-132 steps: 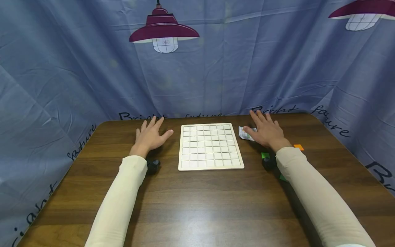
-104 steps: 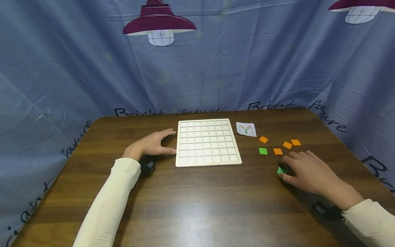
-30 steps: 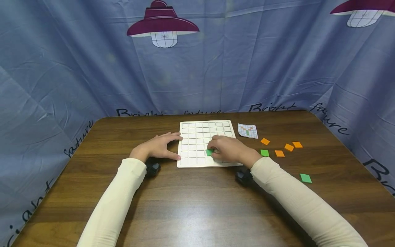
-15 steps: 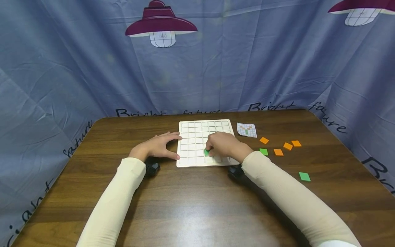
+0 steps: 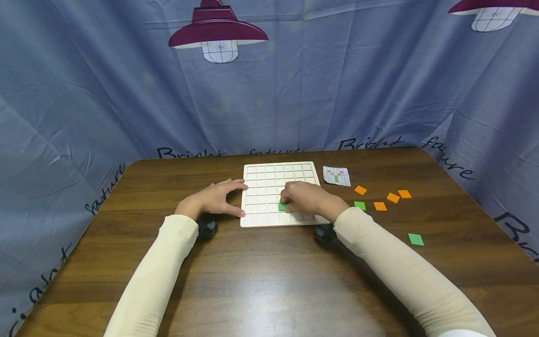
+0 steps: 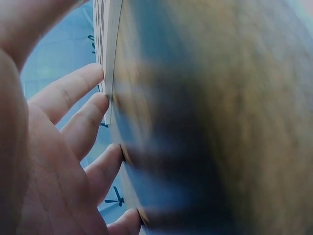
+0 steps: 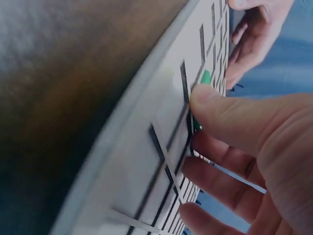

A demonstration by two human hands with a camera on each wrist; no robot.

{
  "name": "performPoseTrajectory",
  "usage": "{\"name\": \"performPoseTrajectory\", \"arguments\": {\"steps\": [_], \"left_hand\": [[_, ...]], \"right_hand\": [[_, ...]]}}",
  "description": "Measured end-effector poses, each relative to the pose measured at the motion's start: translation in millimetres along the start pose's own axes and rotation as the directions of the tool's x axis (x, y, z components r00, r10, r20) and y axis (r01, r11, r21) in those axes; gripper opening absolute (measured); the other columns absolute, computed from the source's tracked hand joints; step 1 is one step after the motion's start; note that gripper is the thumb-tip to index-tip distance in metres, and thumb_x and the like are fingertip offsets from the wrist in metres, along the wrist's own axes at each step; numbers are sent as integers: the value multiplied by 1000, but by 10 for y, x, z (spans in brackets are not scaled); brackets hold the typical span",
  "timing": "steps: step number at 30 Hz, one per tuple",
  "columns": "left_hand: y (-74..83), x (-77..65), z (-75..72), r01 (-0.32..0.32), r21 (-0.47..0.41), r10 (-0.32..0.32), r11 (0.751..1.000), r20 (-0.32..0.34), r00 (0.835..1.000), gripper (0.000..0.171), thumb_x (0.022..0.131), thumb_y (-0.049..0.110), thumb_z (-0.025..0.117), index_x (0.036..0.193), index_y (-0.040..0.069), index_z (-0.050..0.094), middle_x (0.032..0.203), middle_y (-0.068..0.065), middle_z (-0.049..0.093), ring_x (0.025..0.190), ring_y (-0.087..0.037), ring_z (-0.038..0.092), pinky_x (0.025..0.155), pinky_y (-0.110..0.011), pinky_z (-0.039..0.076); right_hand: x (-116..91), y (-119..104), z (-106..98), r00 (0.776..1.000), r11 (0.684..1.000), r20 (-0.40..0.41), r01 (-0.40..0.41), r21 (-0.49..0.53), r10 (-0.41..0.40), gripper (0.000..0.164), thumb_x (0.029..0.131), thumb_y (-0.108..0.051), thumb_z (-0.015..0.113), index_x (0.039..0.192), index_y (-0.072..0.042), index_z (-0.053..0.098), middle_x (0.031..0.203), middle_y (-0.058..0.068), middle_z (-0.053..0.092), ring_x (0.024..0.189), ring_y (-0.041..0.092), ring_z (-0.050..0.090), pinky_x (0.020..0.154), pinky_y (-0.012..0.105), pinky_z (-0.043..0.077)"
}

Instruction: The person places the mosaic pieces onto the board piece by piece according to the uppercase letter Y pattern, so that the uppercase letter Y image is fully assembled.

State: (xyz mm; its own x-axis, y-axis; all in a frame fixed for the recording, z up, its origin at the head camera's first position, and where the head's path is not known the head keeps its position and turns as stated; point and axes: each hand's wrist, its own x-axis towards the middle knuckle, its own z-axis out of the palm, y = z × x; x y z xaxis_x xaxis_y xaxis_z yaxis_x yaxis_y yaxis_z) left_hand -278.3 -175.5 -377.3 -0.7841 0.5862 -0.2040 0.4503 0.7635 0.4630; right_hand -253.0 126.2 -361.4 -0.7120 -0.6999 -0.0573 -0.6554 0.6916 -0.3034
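Observation:
A pale wooden grid board (image 5: 261,187) lies on the table. My right hand (image 5: 307,199) is over the board and pinches a green square tile (image 5: 281,206) at one of the cells near its front. Seen from the right wrist, the thumb (image 7: 210,100) covers much of that green tile (image 7: 206,77), which meets the board's surface. Along the board's left edge, my left hand (image 5: 212,199) rests with thumb and fingers spread. The left wrist view has fingertips (image 6: 100,100) touching the side of the board (image 6: 111,63).
Right of the board lie several orange tiles (image 5: 380,206), a light green tile (image 5: 360,205) and another green tile (image 5: 416,239). A small paper card (image 5: 336,176) with a coloured grid pattern sits at the board's back right. A blue curtain (image 5: 269,107) hangs behind the wooden table (image 5: 261,281).
My right hand took a green tile from the table's right side and brought it left onto the board. My left hand came to the board's left edge. Little differs over the last half second.

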Motion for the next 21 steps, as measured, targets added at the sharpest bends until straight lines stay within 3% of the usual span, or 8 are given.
{"name": "performPoseTrajectory", "arguments": {"steps": [3, 11, 15, 21], "left_hand": [[-6, 2, 11, -3, -4, 3, 1000, -3, 1000, 87, 84, 54, 78, 155, 18, 42, 166, -4, 23, 153, -35, 8, 113, -72, 5], [-17, 5, 35, -12, -13, 12, 1000, -7, 1000, 87, 84, 53, 79, 155, 18, 43, 166, -4, 24, 153, -34, 8, 113, -72, 5], [-19, 6, 29, -17, -17, 16, 1000, -5, 1000, 86, 85, 52, 79, 155, 17, 42, 166, -5, 23, 153, -34, 7, 112, -72, 6], [-28, 9, 6, -16, -18, 16, 1000, -8, 1000, 88, 84, 53, 79, 155, 17, 42, 166, -6, 22, 153, -36, 7, 112, -73, 5]], "right_hand": [[-32, -12, 20, 1000, 999, -16, 9, -40, -10, 8, 92, -14, 77, 100, -16, 75, 98, -3, 61, 84, 12, 55, 72, 31, 51], [-360, 122, 30, 987, 988, -161, -8, -153, -17, 36, 95, -27, 72, 127, -11, 70, 110, 4, 64, 86, 15, 60, 67, 37, 54], [-743, 348, -40, 983, 985, -184, -48, -168, 16, 33, 96, -26, 71, 125, -10, 71, 112, 6, 65, 89, 18, 64, 72, 42, 55], [-1509, 759, -125, 972, 973, -210, -145, -180, 106, 32, 94, -27, 75, 120, -9, 72, 106, 3, 64, 83, 15, 62, 69, 43, 55]]}}
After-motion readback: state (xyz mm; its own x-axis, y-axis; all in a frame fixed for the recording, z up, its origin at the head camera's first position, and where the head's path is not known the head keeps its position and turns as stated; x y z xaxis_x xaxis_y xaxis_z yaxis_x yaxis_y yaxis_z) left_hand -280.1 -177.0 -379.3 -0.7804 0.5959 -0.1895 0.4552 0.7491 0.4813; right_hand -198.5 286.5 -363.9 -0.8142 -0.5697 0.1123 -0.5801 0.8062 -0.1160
